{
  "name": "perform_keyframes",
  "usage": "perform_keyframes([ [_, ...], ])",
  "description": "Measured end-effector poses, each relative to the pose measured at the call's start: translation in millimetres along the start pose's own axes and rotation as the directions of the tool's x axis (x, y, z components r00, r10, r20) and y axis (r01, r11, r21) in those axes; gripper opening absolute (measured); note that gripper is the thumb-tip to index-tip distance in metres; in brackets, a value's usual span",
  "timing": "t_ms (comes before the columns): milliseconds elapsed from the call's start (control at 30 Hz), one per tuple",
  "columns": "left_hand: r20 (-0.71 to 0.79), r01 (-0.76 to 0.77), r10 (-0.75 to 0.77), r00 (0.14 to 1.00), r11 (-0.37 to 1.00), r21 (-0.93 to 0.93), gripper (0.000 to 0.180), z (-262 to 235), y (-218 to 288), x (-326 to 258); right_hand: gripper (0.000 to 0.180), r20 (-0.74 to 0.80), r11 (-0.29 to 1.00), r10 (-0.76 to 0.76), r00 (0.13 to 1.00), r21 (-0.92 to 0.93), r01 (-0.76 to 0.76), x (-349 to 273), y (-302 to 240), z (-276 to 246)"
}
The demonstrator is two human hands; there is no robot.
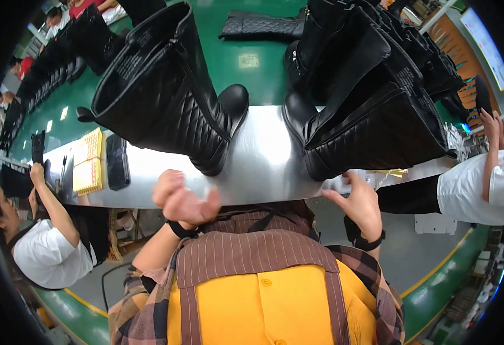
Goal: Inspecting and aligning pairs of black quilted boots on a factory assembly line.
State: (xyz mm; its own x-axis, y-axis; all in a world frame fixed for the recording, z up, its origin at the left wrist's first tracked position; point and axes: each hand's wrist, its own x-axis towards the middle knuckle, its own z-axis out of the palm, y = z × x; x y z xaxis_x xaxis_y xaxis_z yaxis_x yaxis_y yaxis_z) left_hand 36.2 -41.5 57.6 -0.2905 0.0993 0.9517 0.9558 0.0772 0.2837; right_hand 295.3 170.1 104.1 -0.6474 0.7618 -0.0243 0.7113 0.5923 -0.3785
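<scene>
A tall black boot (166, 98) with quilted sides stands on the metal worktop, left of the middle, its wide shaft leaning toward me. To the right a second black boot (372, 115) stands with its side zip partly undone and its shaft gaping. My left hand (186, 198), slightly blurred, hovers at the worktop's front edge below the left boot. Its fingers are loosely curled, the thumb stands apart, and I see nothing in it. Close to the right boot's heel is my right hand (361, 204), empty, thumb and forefinger spread; whether it touches the boot I cannot tell.
A phone (117, 162) and a yellow notepad (88, 164) lie left on the metal worktop (252, 167). Beyond, more black boots stand along the green table (252, 60), one lying boot (263, 26) among them. Co-workers sit close by, left (54, 247) and right (476, 187).
</scene>
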Motion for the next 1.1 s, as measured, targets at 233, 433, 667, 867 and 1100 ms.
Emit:
perform_keyframes([
  [233, 0.931, 0.806, -0.249, 0.266, 0.587, -0.073, 0.038, 112, 44, -7, 0.039, -0.017, 0.701, 0.069, 0.998, 0.712, -0.036, 43, 20, 79],
  [433, 0.963, 0.955, -0.179, -0.201, 0.184, 0.233, 0.022, 151, 33, -42, 0.035, -0.116, 0.578, -0.118, 0.986, 0.8, 0.164, 47, 27, 70],
  [667, 0.941, 0.939, -0.008, -0.339, 0.06, 0.339, 0.024, 139, 43, 20, 0.036, -0.149, 0.627, -0.167, 0.975, 0.747, 0.221, 49, 27, 68],
  [867, 0.967, 0.973, 0.118, 0.226, 0.015, -0.229, 0.023, 91, 76, 171, 0.053, -0.246, 0.646, -0.175, 0.953, 0.702, 0.299, 45, 9, 63],
  [1100, 0.998, 0.963, 0.058, 0.027, 0.266, -0.041, 0.032, 45, 44, 119, 0.065, 0.077, 0.575, -0.248, 0.966, 0.814, 0.083, 51, 14, 55],
])
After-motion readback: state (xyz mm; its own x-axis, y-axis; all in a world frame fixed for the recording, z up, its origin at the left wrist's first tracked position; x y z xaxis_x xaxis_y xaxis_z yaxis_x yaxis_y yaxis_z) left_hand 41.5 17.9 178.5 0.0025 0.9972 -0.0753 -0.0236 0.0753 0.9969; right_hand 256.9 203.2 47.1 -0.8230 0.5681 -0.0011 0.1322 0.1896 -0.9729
